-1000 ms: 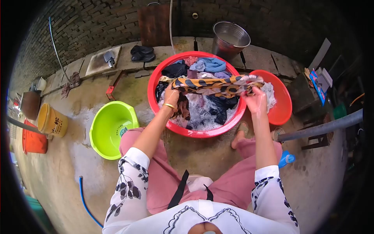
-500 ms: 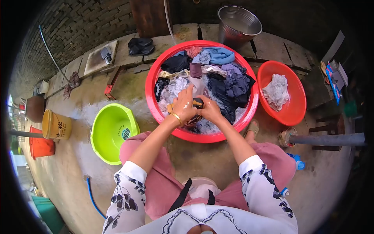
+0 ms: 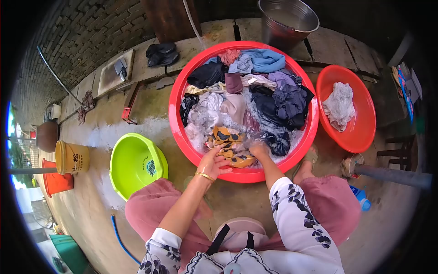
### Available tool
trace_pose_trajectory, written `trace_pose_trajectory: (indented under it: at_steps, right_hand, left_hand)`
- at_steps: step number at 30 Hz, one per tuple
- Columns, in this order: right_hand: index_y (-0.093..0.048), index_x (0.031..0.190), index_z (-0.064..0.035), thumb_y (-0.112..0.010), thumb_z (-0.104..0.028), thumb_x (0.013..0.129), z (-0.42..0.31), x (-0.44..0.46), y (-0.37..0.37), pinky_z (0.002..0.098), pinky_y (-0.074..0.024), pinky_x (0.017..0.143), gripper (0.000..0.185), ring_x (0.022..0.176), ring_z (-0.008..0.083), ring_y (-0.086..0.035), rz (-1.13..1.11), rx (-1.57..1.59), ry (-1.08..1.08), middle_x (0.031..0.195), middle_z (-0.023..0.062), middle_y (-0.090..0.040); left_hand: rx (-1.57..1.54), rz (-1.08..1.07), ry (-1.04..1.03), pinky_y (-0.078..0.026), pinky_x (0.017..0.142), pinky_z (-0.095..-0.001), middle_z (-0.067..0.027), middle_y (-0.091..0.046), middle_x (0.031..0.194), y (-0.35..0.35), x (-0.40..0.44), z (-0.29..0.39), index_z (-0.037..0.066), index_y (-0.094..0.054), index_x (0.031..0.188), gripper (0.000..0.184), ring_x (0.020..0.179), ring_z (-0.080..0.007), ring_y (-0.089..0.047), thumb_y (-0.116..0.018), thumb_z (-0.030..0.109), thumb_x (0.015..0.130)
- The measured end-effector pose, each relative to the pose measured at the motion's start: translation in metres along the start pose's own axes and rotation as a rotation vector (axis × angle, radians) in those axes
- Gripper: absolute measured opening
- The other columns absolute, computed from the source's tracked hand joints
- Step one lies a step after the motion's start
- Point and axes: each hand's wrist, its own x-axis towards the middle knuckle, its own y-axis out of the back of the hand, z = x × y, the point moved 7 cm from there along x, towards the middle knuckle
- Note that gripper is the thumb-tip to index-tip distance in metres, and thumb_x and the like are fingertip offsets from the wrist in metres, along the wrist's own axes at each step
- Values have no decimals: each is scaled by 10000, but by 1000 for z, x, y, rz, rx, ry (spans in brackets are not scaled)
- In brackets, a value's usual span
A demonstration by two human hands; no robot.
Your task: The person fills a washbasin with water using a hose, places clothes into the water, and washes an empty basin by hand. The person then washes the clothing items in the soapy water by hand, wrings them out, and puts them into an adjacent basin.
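A large red tub [image 3: 174, 102] holds wet clothes in sudsy water. At its near side lies a yellow garment with black patches [image 3: 226, 137], spread out among the suds. My left hand [image 3: 214, 163], with a gold bangle at the wrist, is at the tub's near rim, its fingers apart and close to this garment's lower left edge. Just right of the garment, my right hand [image 3: 258, 150] reaches down into the tub; motion and water smear its fingers. Behind are pale pink cloth [image 3: 233, 107] and dark garments [image 3: 285, 102].
A tilted red basin [image 3: 368, 114] with a whitish cloth [image 3: 338, 106] stands to the right. Left is a lime-green basin [image 3: 132, 164]. A metal bucket [image 3: 288, 32] stands behind the tub. A yellow bucket [image 3: 73, 157] and a blue hose [image 3: 117, 235] are farther left.
Both hands were together on the bunched yellow-and-black garment. Now it lies spread in the tub; my left hand has let go and drawn back, my right has moved right and down. The view has shifted.
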Motion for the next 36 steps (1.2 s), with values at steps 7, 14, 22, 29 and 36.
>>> trace_pose_trajectory:
  at_steps: [7, 14, 22, 29, 36]
  right_hand:
    - [-492, 1181, -107, -538, -131, 697, -105, -160, 127, 436, -465, 726, 487, 817, 386, -592, 330, 542, 402, 890, 184, -625]
    - [-557, 1133, -41, -640, -24, 670, -121, -331, 161, 313, -472, 794, 471, 939, 284, -606, 433, 678, 651, 1040, 158, -603]
    - [-557, 1093, -153, -733, -271, 676, -157, -311, 157, 387, -446, 580, 468, 662, 299, -547, 809, 291, 735, 815, 95, -506]
    - [-577, 866, -118, -654, -305, 760, -148, -224, 174, 408, -453, 548, 228, 628, 340, -603, 928, 597, 650, 707, 132, -623]
    - [-568, 943, -96, -503, -435, 847, -26, -77, 113, 477, -470, 647, 358, 733, 392, -610, 598, 401, 178, 765, 210, -627]
  left_hand:
    - [-362, -122, 158, -296, 928, -656, -265, -186, 1408, -11, 35, -55, 70, -219, 1385, 930, 1240, -496, -272, -514, 679, 747]
    - [-531, -294, -352, -471, 863, -431, -114, -598, 1096, -19, 26, -1, 83, -537, 1165, 618, 969, -284, -583, -388, 595, 853]
    - [-502, -610, -400, -506, 794, -426, -156, -615, 1003, -57, -18, 6, 35, -555, 1080, 368, 869, -292, -613, -434, 284, 836]
    - [-310, -218, -474, -493, 836, -400, -152, -608, 1011, -39, -5, 24, 4, -551, 1063, 325, 904, -286, -608, -417, 171, 817]
    - [-242, -270, -582, -485, 841, -407, -112, -599, 998, -27, 16, 53, 31, -509, 1118, 338, 924, -255, -599, -491, 35, 780]
